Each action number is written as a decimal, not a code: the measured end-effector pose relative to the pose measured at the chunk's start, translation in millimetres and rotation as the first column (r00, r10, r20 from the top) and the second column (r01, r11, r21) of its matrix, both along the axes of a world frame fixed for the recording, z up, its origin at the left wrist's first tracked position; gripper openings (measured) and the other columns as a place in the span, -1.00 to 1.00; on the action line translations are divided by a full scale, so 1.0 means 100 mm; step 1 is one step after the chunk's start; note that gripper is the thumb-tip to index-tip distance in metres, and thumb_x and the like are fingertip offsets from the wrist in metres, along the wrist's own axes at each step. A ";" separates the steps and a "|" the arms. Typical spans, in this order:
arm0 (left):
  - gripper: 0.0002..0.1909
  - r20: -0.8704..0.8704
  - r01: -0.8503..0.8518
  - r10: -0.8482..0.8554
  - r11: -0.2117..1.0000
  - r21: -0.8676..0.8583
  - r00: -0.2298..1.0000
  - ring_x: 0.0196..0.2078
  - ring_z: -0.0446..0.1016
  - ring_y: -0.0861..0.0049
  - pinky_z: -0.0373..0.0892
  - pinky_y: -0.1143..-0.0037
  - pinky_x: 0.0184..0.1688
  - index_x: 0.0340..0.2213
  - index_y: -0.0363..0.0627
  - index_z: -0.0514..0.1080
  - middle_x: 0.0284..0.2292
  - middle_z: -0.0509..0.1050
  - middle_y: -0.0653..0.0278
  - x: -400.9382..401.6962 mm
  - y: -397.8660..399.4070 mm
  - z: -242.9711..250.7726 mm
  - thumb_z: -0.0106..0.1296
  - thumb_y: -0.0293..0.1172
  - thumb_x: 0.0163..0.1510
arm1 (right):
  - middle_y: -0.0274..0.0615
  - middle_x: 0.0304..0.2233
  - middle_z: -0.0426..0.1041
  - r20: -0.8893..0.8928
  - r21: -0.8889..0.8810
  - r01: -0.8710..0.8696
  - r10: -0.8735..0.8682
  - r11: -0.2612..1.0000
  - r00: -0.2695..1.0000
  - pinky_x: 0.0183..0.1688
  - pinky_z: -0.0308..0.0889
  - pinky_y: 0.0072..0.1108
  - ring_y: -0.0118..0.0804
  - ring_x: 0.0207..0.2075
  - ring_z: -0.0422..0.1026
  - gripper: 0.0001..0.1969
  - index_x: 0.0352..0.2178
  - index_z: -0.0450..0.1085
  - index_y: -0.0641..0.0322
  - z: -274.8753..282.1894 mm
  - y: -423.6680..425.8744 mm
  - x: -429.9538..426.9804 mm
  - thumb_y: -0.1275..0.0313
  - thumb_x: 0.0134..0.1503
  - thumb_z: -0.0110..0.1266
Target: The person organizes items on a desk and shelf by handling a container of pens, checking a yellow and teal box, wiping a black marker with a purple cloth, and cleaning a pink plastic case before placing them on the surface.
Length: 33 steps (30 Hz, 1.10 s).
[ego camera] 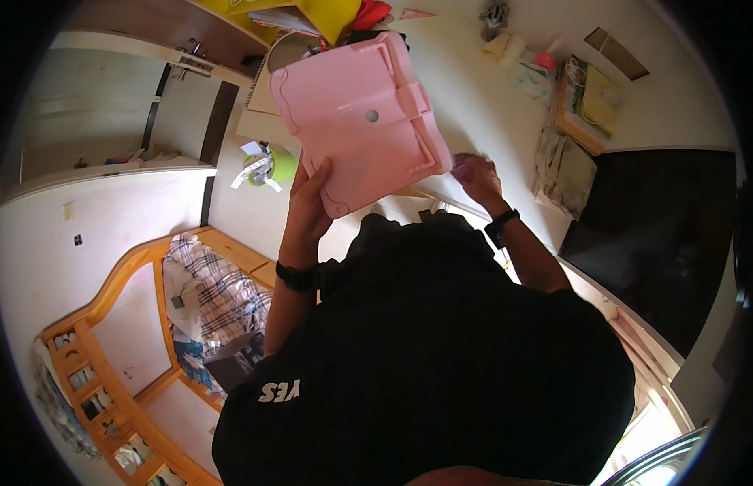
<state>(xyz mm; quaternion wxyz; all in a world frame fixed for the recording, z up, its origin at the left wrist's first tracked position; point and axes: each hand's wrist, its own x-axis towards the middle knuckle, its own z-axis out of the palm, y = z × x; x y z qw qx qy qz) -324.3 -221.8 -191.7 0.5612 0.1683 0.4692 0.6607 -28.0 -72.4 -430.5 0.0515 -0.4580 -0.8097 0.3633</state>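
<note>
My left hand (310, 200) grips a pink plastic panel (358, 146) by its near left edge, thumb on its face. The panel is raised and tilted in front of me, with moulded scroll lines along one edge, ridges along the other and a round grey spot near its middle. To the right of the panel, my right hand (482, 182) is closed around a crumpled purple cloth or sponge (464, 167). Part of this bundle is hidden by the fingers. It lies close to the panel's right corner; whether they touch is unclear.
A pale desktop (449, 79) stretches beyond the panel. A spiral notebook (261, 91) and a yellow holder (331, 18) stand at the far left. Papers and books (586, 103) lie right. A lime-green bin (282, 165) holds paper scraps, near a wooden bed frame (118, 267).
</note>
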 end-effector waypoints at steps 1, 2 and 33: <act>-0.46 -0.001 0.036 -0.036 0.999 0.019 0.999 0.17 0.30 0.31 0.31 0.35 0.16 0.23 -0.19 0.00 0.15 0.24 0.12 0.05 0.08 0.03 -0.16 -0.38 0.29 | -0.19 -0.03 0.45 -0.084 -0.286 0.182 -0.213 0.941 0.973 0.05 0.34 -0.42 -0.22 -0.02 0.41 -0.57 -0.07 0.40 0.09 -0.11 0.05 0.20 0.31 0.00 0.26; -0.47 -0.003 0.074 -0.074 0.996 0.039 0.997 0.17 0.30 0.32 0.31 0.35 0.16 0.23 -0.17 0.01 0.15 0.25 0.12 0.11 0.16 0.06 -0.17 -0.38 0.29 | -0.16 -0.10 0.50 -0.109 -0.533 0.345 -0.467 0.772 0.878 0.01 0.37 -0.43 -0.26 -0.12 0.48 -0.59 -0.09 0.40 0.18 -0.23 0.06 0.36 0.25 0.07 0.25; -0.30 0.260 0.564 -0.594 0.804 0.188 0.761 0.08 0.39 0.05 0.35 0.20 0.11 0.17 -0.38 0.10 0.05 0.35 -0.07 0.49 0.69 0.10 0.03 -0.39 0.02 | -0.28 -0.41 0.49 -0.863 -0.360 0.181 -0.400 0.915 0.308 -0.40 0.40 -0.63 -0.42 -0.44 0.47 -0.75 -0.24 0.38 0.27 2.39 0.59 0.65 0.42 0.09 0.25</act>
